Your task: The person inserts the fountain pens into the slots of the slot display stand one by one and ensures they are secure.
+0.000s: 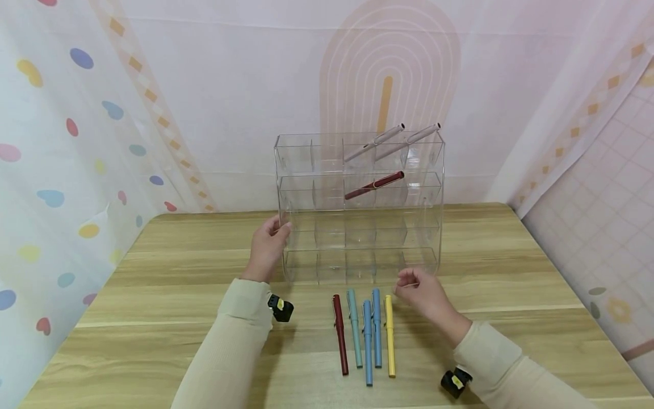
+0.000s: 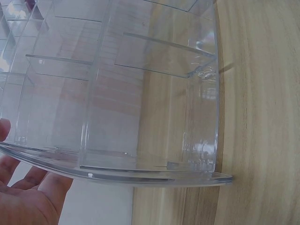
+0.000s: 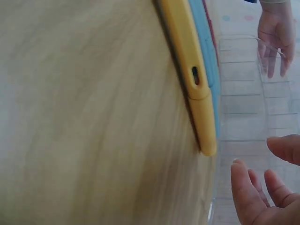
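Note:
A clear acrylic rack (image 1: 329,238) with tiered compartments stands on the table. At its left edge my left hand (image 1: 269,244) holds the side panel; the left wrist view shows the thumb on one face and the fingers on the other. My right hand (image 1: 423,291) hovers by the rack's lower right front with nothing in its loosely bent fingers, thumb and fingertips apart. Nearest it lies a yellow pen (image 1: 390,335). Beside that are two blue pens, one lower (image 1: 368,343) and one higher (image 1: 377,326), a teal pen (image 1: 355,329) and a dark red pen (image 1: 340,335).
Two pale pens, one left (image 1: 375,142) and one right (image 1: 409,141), lean in the rack's top tier. Another dark red pen (image 1: 374,186) leans in the tier below. Behind the wooden table (image 1: 153,295) hangs a patterned curtain (image 1: 230,85).

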Motion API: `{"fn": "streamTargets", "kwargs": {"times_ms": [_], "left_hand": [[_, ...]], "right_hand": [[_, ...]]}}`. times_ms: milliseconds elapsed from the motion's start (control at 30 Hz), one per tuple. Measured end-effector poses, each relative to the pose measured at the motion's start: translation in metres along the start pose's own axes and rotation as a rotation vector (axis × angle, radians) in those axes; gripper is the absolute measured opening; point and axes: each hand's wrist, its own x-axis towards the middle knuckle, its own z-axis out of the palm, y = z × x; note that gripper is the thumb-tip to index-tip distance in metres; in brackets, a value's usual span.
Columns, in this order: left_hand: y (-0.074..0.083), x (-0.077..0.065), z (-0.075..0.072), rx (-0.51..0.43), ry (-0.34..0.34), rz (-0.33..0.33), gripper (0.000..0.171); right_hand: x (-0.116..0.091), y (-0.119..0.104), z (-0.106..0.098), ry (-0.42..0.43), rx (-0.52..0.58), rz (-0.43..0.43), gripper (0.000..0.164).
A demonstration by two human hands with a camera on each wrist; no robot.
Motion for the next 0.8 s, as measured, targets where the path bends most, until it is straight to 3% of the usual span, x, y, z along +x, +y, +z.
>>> {"fn": "streamTargets", "kwargs": {"times_ms": [233, 800], "left_hand": [[0.000, 0.001, 0.001, -0.009, 0.002, -0.006, 0.042], [0.001, 0.000, 0.001, -0.021, 0.004, -0.008, 0.041]], "right_hand": [[0.002, 0.006, 0.006, -0.065, -0.073, 0.026, 0.034], [0.007, 0.003, 0.014, -0.167, -0.113, 0.091, 0.035]]}}
